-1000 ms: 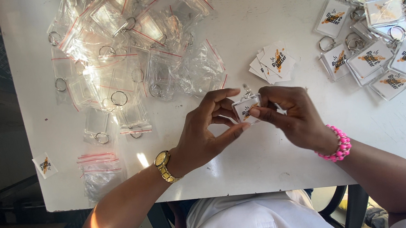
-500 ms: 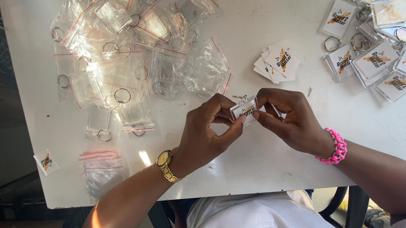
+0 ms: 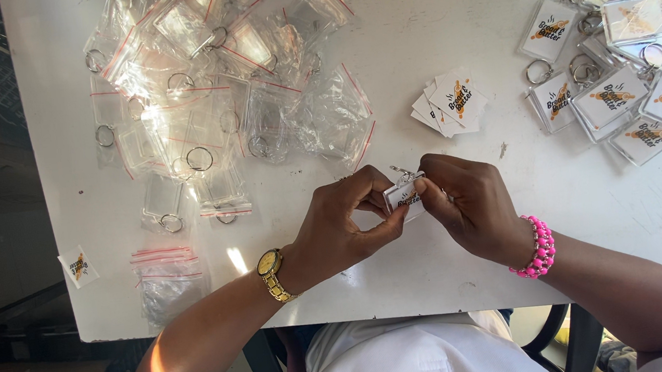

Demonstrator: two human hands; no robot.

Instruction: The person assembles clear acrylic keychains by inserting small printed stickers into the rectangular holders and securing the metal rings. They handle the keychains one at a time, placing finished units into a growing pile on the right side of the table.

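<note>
Both my hands pinch one small clear plastic keychain with a printed white card inside, just above the white table. My left hand, with a gold watch on the wrist, grips its left side. My right hand, with a pink bead bracelet, grips its right side. Its metal ring pokes out at the top. A small stack of printed white cards lies just beyond my right hand.
A heap of clear bags holding blank keychains fills the table's far left. Several finished keychains lie at the far right. One loose card and empty bags sit near the front left edge.
The view has shifted a little. My fingers have turned the keychain slightly, so its printed face shows more; both hands stay on it in the same spot.
</note>
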